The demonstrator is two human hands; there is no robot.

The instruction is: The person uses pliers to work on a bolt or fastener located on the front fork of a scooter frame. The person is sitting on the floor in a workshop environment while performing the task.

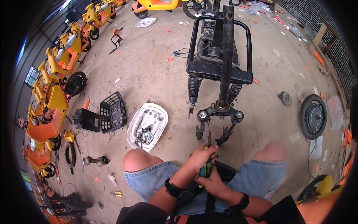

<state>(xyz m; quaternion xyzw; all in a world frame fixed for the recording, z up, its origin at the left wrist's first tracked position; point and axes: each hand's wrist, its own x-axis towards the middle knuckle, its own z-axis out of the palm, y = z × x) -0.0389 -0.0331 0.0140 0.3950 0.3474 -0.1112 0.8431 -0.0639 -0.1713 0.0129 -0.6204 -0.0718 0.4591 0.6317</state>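
Both hands are closed around pliers (204,170) with green and yellow handles, held between my knees. My left hand (199,158) grips nearer the jaws, and my right hand (212,183) wraps the handles lower down. The metal jaws point away from me, toward the black fork clamp (220,113) at the front of a bare scooter frame (226,56). A dark fork leg end (223,137) hangs just right of the jaws. Whether the jaws touch anything, I cannot tell.
Left of my knees lies a white tray (162,112) with metal parts, beside a black plastic basket (113,112). A motor wheel (313,115) lies on the right. Yellow scooters (56,89) line the left side. Scraps litter the concrete floor.
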